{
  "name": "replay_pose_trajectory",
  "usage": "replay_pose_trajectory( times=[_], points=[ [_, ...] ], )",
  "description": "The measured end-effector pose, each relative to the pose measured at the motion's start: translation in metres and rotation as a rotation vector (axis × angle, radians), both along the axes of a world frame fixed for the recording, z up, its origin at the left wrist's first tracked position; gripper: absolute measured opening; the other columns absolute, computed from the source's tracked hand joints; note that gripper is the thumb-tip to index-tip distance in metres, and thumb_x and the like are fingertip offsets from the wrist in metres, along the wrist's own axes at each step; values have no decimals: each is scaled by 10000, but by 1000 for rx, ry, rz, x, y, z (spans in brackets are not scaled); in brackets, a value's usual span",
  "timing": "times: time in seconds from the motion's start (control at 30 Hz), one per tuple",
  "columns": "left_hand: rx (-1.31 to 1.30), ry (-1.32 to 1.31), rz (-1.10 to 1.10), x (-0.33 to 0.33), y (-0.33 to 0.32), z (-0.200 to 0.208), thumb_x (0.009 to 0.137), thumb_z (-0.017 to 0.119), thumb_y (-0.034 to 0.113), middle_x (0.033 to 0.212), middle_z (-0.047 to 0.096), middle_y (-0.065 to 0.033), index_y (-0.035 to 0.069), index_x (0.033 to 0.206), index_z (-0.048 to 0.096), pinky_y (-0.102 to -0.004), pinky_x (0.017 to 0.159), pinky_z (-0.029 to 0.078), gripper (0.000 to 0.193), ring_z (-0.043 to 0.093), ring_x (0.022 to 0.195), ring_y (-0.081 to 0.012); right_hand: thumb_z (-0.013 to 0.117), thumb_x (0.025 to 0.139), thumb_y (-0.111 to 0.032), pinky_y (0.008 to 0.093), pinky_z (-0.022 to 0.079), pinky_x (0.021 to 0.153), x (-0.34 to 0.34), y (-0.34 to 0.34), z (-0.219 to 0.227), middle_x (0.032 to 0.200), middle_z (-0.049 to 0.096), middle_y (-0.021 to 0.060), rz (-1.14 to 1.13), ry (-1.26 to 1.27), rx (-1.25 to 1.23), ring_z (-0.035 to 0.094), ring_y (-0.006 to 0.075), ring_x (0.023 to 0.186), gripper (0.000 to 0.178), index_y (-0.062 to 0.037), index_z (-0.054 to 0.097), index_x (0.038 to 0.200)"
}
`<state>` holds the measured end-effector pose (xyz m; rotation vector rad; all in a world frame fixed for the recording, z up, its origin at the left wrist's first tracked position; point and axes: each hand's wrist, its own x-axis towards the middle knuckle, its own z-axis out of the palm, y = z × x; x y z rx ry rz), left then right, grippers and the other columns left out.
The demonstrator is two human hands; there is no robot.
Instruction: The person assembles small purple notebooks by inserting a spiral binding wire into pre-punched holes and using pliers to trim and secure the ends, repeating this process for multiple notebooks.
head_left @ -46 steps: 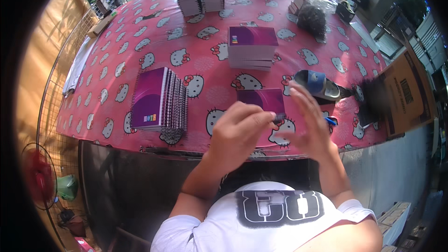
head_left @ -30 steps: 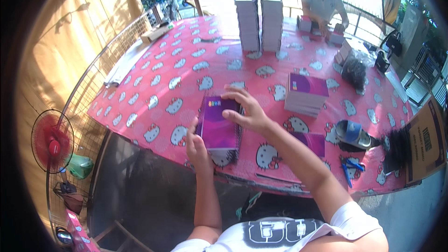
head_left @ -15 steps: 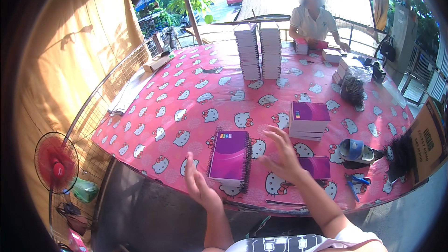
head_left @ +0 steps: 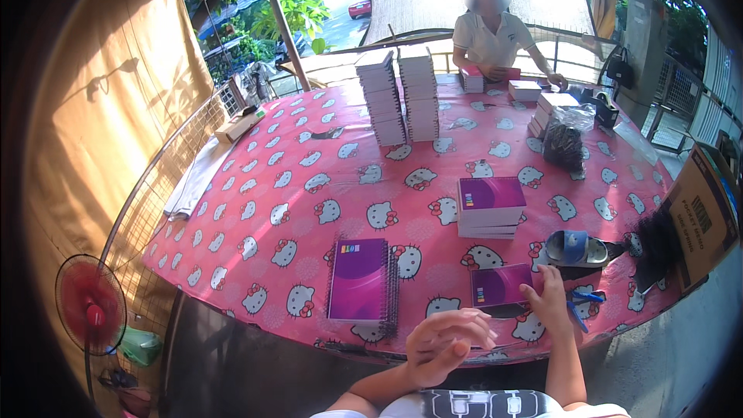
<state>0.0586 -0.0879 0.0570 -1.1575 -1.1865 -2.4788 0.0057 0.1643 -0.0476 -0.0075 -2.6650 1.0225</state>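
My right hand (head_left: 549,299) is at the right edge of a small purple notepad (head_left: 501,285) near the table's front. Its thumb reaches the notepad's edge, with the fingers apart from the thumb. My left hand (head_left: 447,345) is raised by the front edge, fingers loosely bent and holding nothing. Left of it, a spiral-bound stack of purple-covered notebooks (head_left: 357,279) lies with its black coil along the right side. Beyond the small notepad stands a stack of loose purple-covered pads (head_left: 491,207).
The pink cat-print tablecloth (head_left: 271,209) bears two tall stacks of bound notebooks (head_left: 398,97). Blue-handled pliers (head_left: 582,306), a blue slipper (head_left: 574,248), black coils (head_left: 654,244) and a brown carton (head_left: 700,213) are at right. A person (head_left: 495,39) sits opposite; a fan (head_left: 91,306) stands left.
My hands have moved right, away from the spiral-bound notebooks. My right hand has come down at the small notepad, and my left has crossed to near the front edge. The view has shifted.
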Motion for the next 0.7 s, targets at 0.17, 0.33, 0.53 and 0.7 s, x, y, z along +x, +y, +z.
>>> replay_pose_trajectory(
  times=[0.17,0.33,0.53,0.7],
  points=[
    [229,28,-227,-6,37,42,984,495,157,839,661,-160,17,1353,406,-478,862,428,405,630,844,-272,725,804,-331,434,457,921,-5,0,16,1158,576,212,48,-155,-93,575,360,1073,658,32,471,1290],
    [358,352,-476,5,52,91,976,519,189,813,665,-144,110,1343,473,-381,647,467,378,639,702,-223,682,823,-434,430,460,912,-25,-1,6,1182,566,223,77,-204,63,573,379,1077,737,21,430,1345],
    [286,744,-765,34,86,121,953,556,192,624,508,-49,223,1262,601,-297,444,366,313,469,466,-132,542,868,-597,469,473,890,-30,5,14,1257,493,241,123,-325,230,566,395,1102,818,0,355,1396],
    [125,806,-859,25,117,110,945,565,211,721,538,-67,151,1185,620,-340,564,394,253,511,600,-167,594,846,-571,459,489,867,-53,13,-2,1242,496,245,184,-396,186,574,390,1099,805,-1,370,1370]
  ],
)
